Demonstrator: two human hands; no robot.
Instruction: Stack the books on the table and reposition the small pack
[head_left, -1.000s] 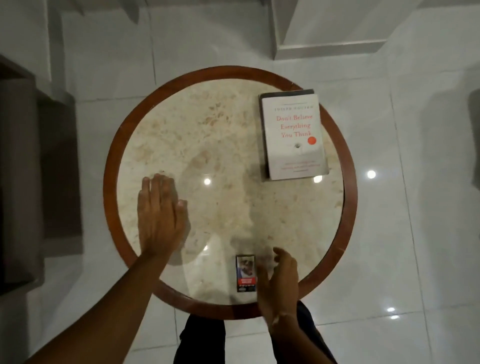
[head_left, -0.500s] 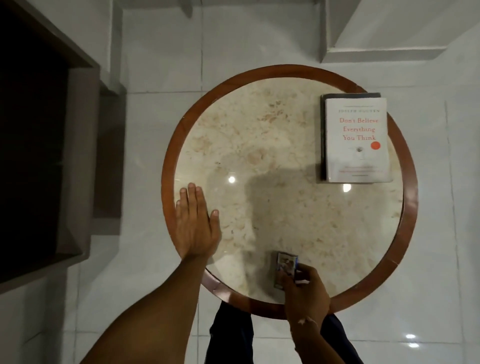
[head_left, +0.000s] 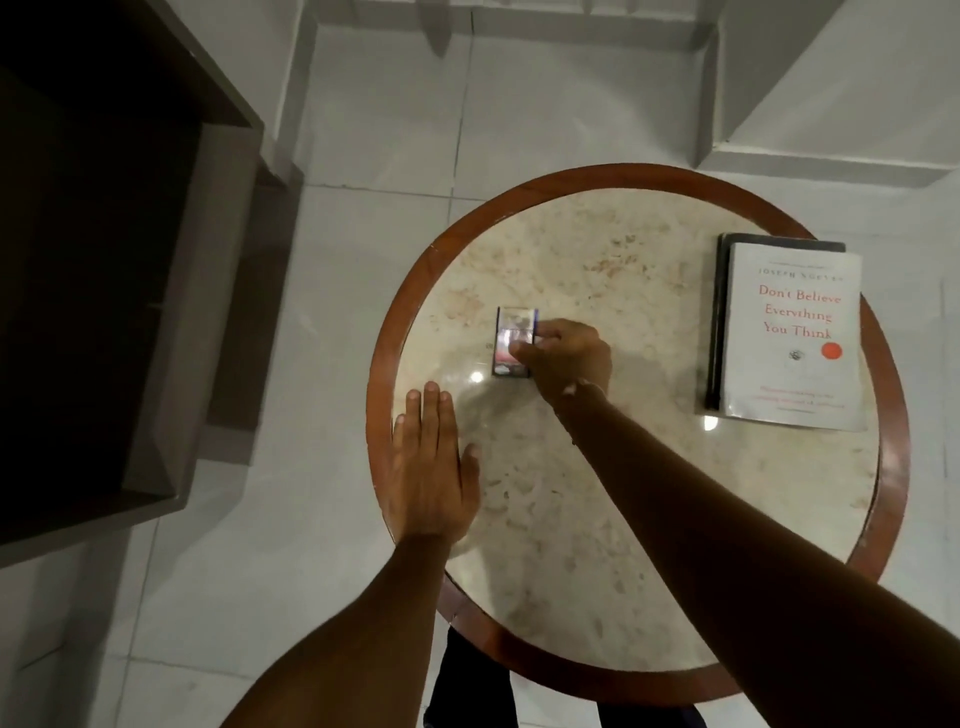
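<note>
Small pack (head_left: 514, 340) now table-centre (right hand (head_left: 569, 358) gripping)

floor (head_left: 363, 156): glossy pale tiles | dark cabinet (head_left: 104, 260): left

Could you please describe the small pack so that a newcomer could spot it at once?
Find the round table with the wooden rim. Left of its middle, the right hand holds the small pack. It is far smaller than the books at the right edge.
</note>
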